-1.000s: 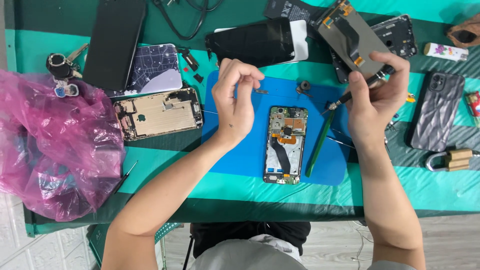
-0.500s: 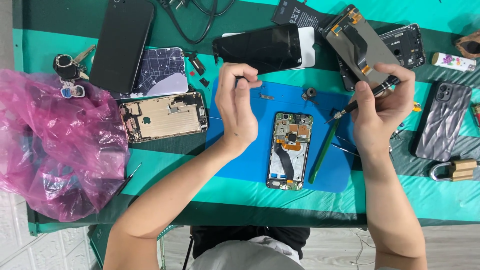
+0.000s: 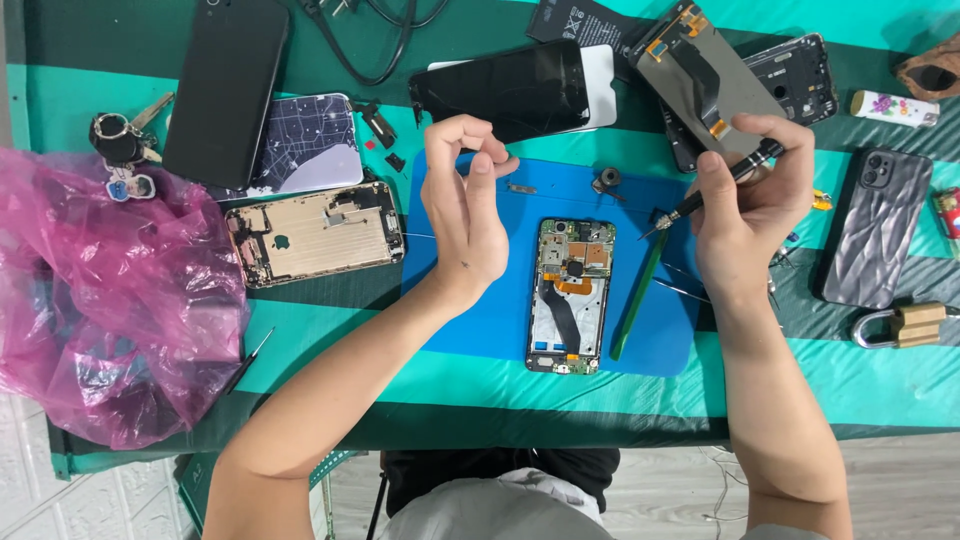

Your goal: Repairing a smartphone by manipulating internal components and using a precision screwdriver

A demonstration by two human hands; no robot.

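Observation:
An opened phone (image 3: 570,296) with its board and flex cable exposed lies on a blue work mat (image 3: 500,310). My right hand (image 3: 752,200) grips a black screwdriver (image 3: 715,184), its tip hovering above the mat just right of the phone's top. My left hand (image 3: 466,200) is raised over the mat's left part, thumb and fingers pinched together; whether something tiny sits between them I cannot tell. A green pry stick (image 3: 638,296) lies beside the phone.
A pink plastic bag (image 3: 110,300) fills the left side. A gold opened phone (image 3: 315,232), a patterned case (image 3: 305,145), black phones (image 3: 225,90) (image 3: 505,88), a display panel (image 3: 700,80), a grey case (image 3: 875,235), keys (image 3: 125,145) and a padlock (image 3: 900,325) lie around the mat.
The view has shifted slightly. Both hands stay above the mat; the right hand's screwdriver tip has dropped closer to the phone's upper right.

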